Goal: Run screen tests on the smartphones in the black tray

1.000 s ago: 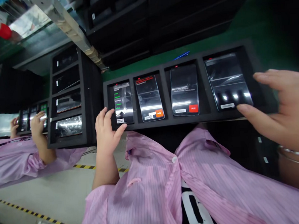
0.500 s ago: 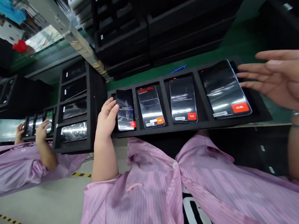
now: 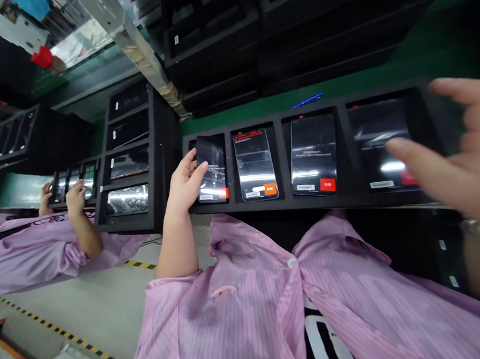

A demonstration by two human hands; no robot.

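Right, left-end phone [image 3: 214,175] is at black tray [image 3: 261,205]'s end slot, 2 o'clock from left hand [image 3: 184,185], the nearer one; long axis near 12–6. Thumb overlaps its edge; grip can't be told. Right hand [image 3: 472,157]: fingers spread, empty, blurred, cut off at 3 o'clock, thumb hiding part of right-end phone [image 3: 378,144].

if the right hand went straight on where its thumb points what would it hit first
Most likely the rightmost smartphone in the black tray; the thumb of the right hand overlaps it in view, though any gap in depth is unclear.
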